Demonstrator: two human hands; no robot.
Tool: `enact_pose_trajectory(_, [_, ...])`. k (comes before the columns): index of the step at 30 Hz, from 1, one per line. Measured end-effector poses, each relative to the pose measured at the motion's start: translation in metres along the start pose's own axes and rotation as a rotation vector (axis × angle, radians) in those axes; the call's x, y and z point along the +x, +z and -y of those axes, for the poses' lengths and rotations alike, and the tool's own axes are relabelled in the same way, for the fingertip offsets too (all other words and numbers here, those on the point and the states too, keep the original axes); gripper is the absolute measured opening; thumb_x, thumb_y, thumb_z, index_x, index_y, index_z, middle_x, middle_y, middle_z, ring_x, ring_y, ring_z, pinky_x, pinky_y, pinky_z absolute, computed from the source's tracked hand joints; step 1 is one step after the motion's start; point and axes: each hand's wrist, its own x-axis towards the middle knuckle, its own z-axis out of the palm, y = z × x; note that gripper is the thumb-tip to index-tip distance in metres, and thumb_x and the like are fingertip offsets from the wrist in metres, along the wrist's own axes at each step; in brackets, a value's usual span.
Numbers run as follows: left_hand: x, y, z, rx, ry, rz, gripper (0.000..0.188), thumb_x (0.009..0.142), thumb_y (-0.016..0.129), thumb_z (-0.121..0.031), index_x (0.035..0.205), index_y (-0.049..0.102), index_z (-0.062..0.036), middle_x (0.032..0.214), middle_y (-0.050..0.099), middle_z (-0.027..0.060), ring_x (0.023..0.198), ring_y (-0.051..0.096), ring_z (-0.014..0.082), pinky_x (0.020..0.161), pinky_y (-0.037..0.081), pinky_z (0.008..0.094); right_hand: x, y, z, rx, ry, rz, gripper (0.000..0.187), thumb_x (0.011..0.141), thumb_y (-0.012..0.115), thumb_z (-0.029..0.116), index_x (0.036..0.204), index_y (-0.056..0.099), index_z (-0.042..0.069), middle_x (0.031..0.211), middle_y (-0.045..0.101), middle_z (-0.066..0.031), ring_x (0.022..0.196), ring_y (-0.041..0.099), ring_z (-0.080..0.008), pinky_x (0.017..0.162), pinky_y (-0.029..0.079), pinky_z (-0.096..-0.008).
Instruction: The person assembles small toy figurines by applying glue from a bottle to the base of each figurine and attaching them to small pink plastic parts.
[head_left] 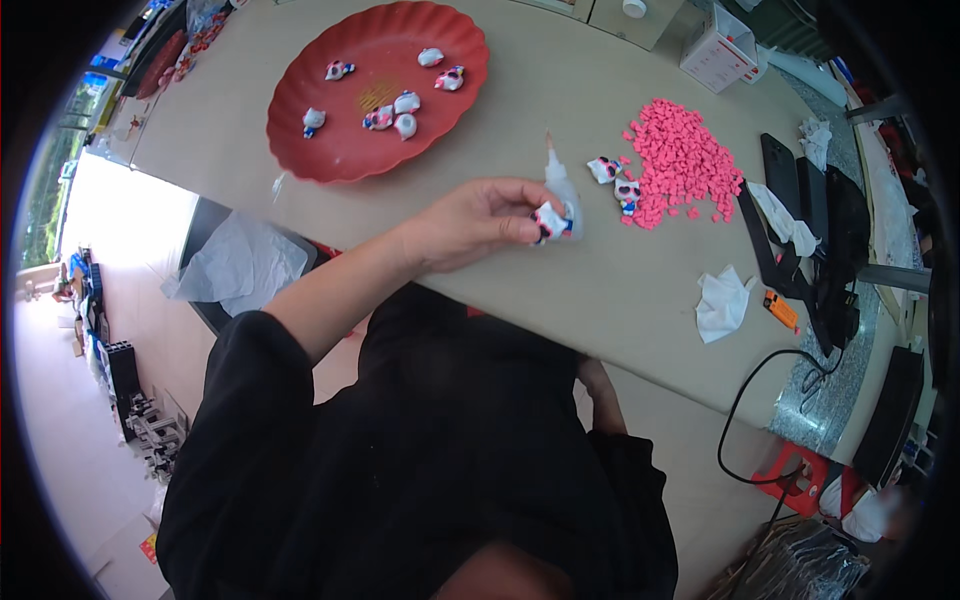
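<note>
My left hand (485, 222) reaches over the table and pinches a small white cat-like figurine (550, 222) with dark, pink and blue patches. Right beside its fingertips is a translucent squeeze bottle (560, 180) with a narrow nozzle; whether the fingers touch it I cannot tell. Two similar figurines (627, 193) lie just right of the bottle, against a heap of small pink pieces (682, 160). My right forearm (600, 395) hangs by the table's front edge, and the hand itself is hidden.
Several more figurines lie in a red scalloped plate (285, 140) at the far left. Toward the right are a crumpled tissue (722, 303), an orange lighter (780, 310), a dark phone (778, 160) and a black cable (735, 425). A white box (715, 52) stands at the back.
</note>
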Motion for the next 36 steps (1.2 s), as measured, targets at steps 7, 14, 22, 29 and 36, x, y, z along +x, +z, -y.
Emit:
enact_pose_trajectory(7, [-0.007,0.005,0.001,0.025,0.036,-0.063,0.025,0.082,0.055,-0.009,0.106,0.05,0.0001,0.102,0.054,0.0059,0.097,0.052,0.0144,0.092,0.039,0.0288,-0.161,-0.009,0.093,-0.126,-0.453,0.18,0.021,0.084,0.05,0.011,0.101,0.054,0.0,0.083,0.06,-0.0084,0.074,0.056,-0.014,0.07,0.045,-0.026])
enact_pose_trajectory(14, [-0.012,0.013,0.017,-0.036,0.142,-0.02,0.026,0.081,0.056,-0.01,0.105,0.051,-0.0014,0.103,0.054,0.0066,0.101,0.051,0.0166,0.094,0.037,0.0301,-0.206,0.051,0.173,0.288,-0.999,-0.038,0.015,0.084,0.05,0.008,0.094,0.054,-0.003,0.081,0.059,-0.0097,0.074,0.056,-0.0131,0.069,0.045,-0.0247])
enact_pose_trajectory(22, [-0.04,0.066,0.016,0.128,0.133,-0.002,0.03,0.076,0.065,-0.02,0.1,0.055,-0.0061,0.1,0.053,-0.0006,0.094,0.049,0.0093,0.086,0.036,0.025,-0.173,0.089,0.236,0.475,-0.888,0.247,0.045,0.089,0.044,0.029,0.122,0.032,0.001,0.103,0.052,-0.0099,0.082,0.054,-0.0132,0.067,0.046,-0.0266])
enact_pose_trajectory(29, [-0.034,0.057,-0.003,0.181,0.235,-0.025,0.028,0.077,0.062,-0.012,0.103,0.055,-0.0037,0.111,0.048,0.0025,0.103,0.046,0.0141,0.09,0.037,0.0303,-0.147,0.094,0.263,0.641,-0.938,0.123,0.025,0.085,0.053,0.026,0.101,0.048,0.007,0.083,0.054,-0.0031,0.068,0.052,-0.0098,0.058,0.044,-0.0238])
enact_pose_trajectory(36, [-0.016,0.034,-0.009,0.276,0.264,-0.192,0.028,0.077,0.059,-0.001,0.105,0.053,-0.0013,0.105,0.052,0.0037,0.095,0.051,0.0106,0.081,0.044,0.0252,-0.134,0.047,0.3,1.046,-0.878,0.258,0.024,0.084,0.054,0.032,0.088,0.05,0.008,0.07,0.048,-0.0006,0.056,0.039,-0.0088,0.048,0.03,-0.0233])
